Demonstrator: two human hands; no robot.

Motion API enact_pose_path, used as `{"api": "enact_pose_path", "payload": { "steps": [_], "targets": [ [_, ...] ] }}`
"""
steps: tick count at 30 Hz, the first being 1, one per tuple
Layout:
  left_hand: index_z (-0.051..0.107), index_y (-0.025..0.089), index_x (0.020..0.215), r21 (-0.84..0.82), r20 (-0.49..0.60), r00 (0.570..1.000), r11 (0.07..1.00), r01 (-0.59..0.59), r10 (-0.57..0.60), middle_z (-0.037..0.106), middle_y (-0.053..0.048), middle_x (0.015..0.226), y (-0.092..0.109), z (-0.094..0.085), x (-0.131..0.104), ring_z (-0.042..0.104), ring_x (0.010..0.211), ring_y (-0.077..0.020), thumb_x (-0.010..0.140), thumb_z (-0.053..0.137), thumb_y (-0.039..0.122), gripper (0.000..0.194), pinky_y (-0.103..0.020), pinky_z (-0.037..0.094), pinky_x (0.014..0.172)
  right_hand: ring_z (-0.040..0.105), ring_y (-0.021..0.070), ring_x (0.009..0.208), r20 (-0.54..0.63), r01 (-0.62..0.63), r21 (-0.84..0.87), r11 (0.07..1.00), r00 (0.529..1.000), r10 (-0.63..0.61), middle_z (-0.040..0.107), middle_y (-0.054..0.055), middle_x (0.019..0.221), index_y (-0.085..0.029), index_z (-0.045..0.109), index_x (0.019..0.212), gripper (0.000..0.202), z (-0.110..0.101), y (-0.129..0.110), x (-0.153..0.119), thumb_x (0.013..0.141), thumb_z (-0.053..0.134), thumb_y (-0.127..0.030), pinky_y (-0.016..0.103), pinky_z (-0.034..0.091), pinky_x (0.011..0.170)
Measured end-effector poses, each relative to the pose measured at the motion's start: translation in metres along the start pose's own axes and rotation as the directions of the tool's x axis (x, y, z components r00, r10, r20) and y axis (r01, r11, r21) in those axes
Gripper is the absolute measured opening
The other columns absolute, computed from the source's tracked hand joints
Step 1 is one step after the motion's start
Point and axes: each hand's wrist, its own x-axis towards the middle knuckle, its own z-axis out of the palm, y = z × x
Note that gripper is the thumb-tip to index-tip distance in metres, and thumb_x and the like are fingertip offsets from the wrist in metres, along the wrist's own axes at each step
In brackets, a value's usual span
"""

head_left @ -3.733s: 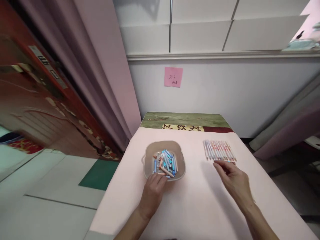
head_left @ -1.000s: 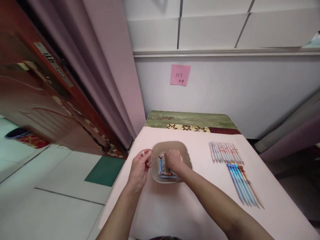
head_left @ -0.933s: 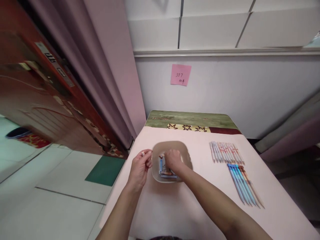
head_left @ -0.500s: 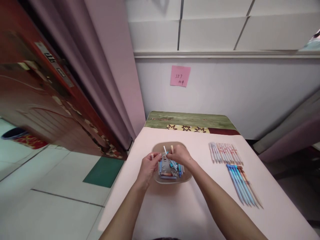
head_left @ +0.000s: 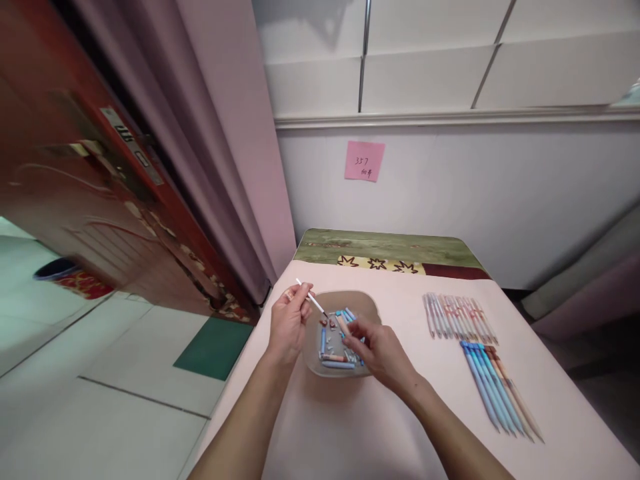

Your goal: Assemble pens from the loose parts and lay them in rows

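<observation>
White and slim, a dark-tipped stick (head_left: 313, 298) slants from the left hand (head_left: 290, 320), pinched between thumb and fingers, its tip over the inside of the beige tub (head_left: 369, 307). Something small also shows at those fingers, too blurred for me to name. Across from it, the right hand (head_left: 381, 352) pinches a peach barrel (head_left: 343, 324) above the tub, apart from the stick. I'd call the work partway along: blue barrels (head_left: 323, 341), brown bits (head_left: 333, 324) and other small parts lie loose in the tub, so a fair amount seems left. What looks done rests off to the right: a pale row of pens (head_left: 460, 317) farther back, a blue-and-brown row of pens (head_left: 500, 390) nearer, tips toward the person. Pink cloth (head_left: 403, 307) runs between tub and rows, leaving open room there and more in front of the tub; its left side is tighter, nearer the table's edge. Beyond the cloth comes the green table end (head_left: 400, 244), then the wall (head_left: 430, 180)
</observation>
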Motion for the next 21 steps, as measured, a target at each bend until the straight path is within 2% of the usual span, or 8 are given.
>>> {"api": "enact_pose_path", "payload": {
  "steps": [3,7,15,21],
  "targets": [
    [0.062,0.011,0.076,-0.002,0.016,1.0,1.0,-0.022,0.022,0.057,0.001,0.066,0.0024,0.0074,-0.0022,0.031,0.041,0.0009,0.063,0.078,0.027,0.026,-0.016,0.02,0.039,0.051,0.0115,0.052,0.029,0.019,0.029,0.999,0.999,-0.019,0.064,-0.001,0.063,-0.021,0.068,0.083,0.023,0.0043,-0.0046,-0.0055,0.086,0.051,-0.037,0.021,0.036,0.051],
    [0.063,0.011,0.077,0.023,0.032,0.999,0.999,-0.029,0.028,0.057,0.001,0.067,-0.0002,0.0123,-0.0062,0.033,0.042,0.0007,0.064,0.077,0.028,0.026,-0.016,0.022,0.04,0.049,0.0111,0.05,-0.001,0.025,0.091,0.996,1.0,-0.025,0.064,-0.001,0.064,-0.021,0.068,0.084,0.024,0.0057,-0.0056,-0.0063,0.086,0.052,-0.039,0.021,0.036,0.05],
    [0.063,0.012,0.077,0.032,0.02,0.999,0.999,-0.032,0.032,0.058,0.001,0.067,0.0036,0.0113,-0.0049,0.032,0.041,0.0002,0.064,0.077,0.028,0.025,-0.017,0.021,0.039,0.047,0.0105,0.049,-0.012,0.029,0.091,0.995,1.0,-0.028,0.064,-0.002,0.065,-0.021,0.067,0.083,0.022,0.0048,-0.0037,-0.0073,0.085,0.052,-0.037,0.021,0.034,0.048],
    [0.064,0.012,0.077,0.058,0.044,0.999,0.998,-0.015,0.012,0.058,0.001,0.067,-0.0011,0.0109,-0.0087,0.033,0.041,0.0003,0.064,0.077,0.032,0.027,-0.017,0.022,0.04,0.046,0.0106,0.049,-0.017,0.033,0.097,0.995,0.999,-0.032,0.063,-0.001,0.065,-0.02,0.066,0.082,0.024,0.0075,-0.0031,-0.0068,0.085,0.052,-0.038,0.022,0.034,0.049]
  ]
}}
